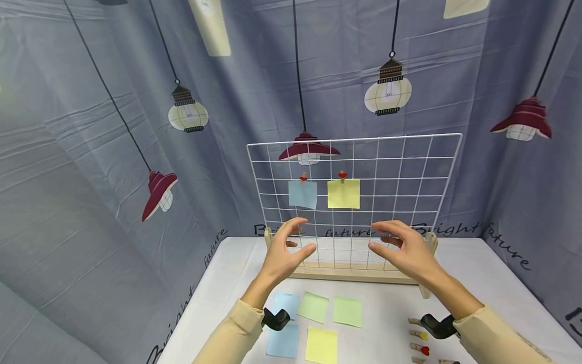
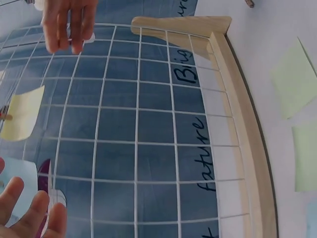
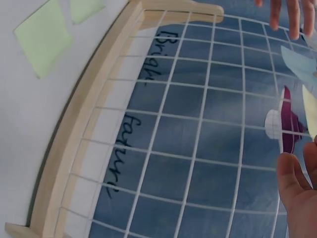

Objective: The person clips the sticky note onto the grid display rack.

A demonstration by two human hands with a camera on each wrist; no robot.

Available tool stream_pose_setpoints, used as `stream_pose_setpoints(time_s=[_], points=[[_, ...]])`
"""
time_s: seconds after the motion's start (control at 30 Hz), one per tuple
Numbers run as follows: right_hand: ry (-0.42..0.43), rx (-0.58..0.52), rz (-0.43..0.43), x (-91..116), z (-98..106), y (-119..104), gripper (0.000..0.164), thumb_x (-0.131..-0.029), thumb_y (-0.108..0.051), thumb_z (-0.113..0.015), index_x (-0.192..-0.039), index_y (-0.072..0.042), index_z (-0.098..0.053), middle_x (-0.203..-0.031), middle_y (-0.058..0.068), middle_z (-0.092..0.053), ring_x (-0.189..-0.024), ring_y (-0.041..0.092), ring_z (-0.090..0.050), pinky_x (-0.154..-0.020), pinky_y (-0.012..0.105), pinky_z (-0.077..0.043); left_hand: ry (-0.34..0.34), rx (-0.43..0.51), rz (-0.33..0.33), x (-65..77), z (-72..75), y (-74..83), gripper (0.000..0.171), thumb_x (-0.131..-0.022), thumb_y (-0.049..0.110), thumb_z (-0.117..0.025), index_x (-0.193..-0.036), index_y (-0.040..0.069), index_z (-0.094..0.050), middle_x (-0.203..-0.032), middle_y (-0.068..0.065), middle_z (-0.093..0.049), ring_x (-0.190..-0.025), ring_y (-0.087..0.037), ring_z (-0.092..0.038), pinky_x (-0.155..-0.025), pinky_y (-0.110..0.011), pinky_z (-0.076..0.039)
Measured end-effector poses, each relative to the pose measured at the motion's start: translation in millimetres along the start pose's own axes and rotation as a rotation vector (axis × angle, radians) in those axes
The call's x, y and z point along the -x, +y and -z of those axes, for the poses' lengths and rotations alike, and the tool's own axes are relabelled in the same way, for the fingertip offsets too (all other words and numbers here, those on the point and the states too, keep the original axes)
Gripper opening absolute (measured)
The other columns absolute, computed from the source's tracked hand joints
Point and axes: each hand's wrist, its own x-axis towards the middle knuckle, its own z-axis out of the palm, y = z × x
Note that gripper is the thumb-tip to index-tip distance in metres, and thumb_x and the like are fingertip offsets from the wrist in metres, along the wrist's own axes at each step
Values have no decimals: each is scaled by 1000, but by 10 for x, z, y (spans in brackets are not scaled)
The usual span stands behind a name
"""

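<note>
A white wire grid panel (image 1: pixel 386 202) stands upright in a wooden base (image 1: pixel 359 274) on the table. Clipped to it side by side are a blue sticky note (image 1: pixel 302 195) and a yellow sticky note (image 1: pixel 344 195), each under a small clothespin with a red heart (image 1: pixel 342 175). Both hands hover before the grid with nothing in them. My left hand (image 1: pixel 282 257) has its fingers loosely bent and thumb apart, below the blue note. To the right of the yellow note and lower, my right hand (image 1: pixel 407 251) mirrors it, thumb and fingers spread apart.
On the white table (image 1: pixel 382 333) lie loose blue (image 1: pixel 283 341), green (image 1: pixel 347 311) and yellow (image 1: pixel 321 345) sticky notes, in front of the base. Several small wooden clothespins (image 1: pixel 417 334) lie under the right forearm. A grey-blue printed curtain (image 1: pixel 227 167) hangs behind and beside the table.
</note>
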Motion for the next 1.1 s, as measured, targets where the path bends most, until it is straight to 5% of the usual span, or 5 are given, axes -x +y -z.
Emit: stream_pose_setpoints(time_s=[0.23, 0.37, 0.53, 0.83, 1.1], points=[[-13, 28, 22, 94, 52, 83, 52, -95, -26, -77, -140, -6, -60, -138, 14, -60, -120, 34, -62, -95, 15, -52, -19, -10, 17, 116, 79, -107, 59, -90, 32, -78, -144, 26, -55, -148, -3, -56, -134, -37, -53, -95, -49, -51], [-11, 39, 32, 148, 71, 129, 52, -93, -24, -78, -139, -6, -61, -138, 16, -60, -121, 35, -61, -94, 17, -53, -14, -20, 37, 168, 104, -131, 60, -88, 32, -79, -143, 28, -56, -147, -2, -57, -134, -31, -55, -95, -47, -52], [8, 70, 28, 230, 84, 224, 51, -93, -26, -79, -137, -6, -63, -136, 13, -61, -119, 14, -59, -92, 12, -50, -6, -21, 64, 217, 126, -173, 61, -87, 32, -79, -144, 30, -55, -147, 1, -57, -133, -21, -55, -96, -46, -51], [17, 80, -38, 392, 207, 365, 56, -93, -27, -79, -141, -7, -60, -139, 15, -60, -111, -20, -44, -89, 8, -47, -12, -1, 103, 328, 239, -289, 65, -88, 31, -80, -147, 31, -53, -152, -1, -54, -137, -26, -53, -102, -53, -49], [8, 148, -122, 599, 325, 561, 57, -93, -32, -78, -141, -8, -60, -141, 19, -58, -108, -9, -52, -85, 10, -49, 0, 17, 145, 427, 321, -370, 66, -88, 30, -81, -147, 32, -53, -155, 2, -51, -137, -27, -53, -104, -56, -47]])
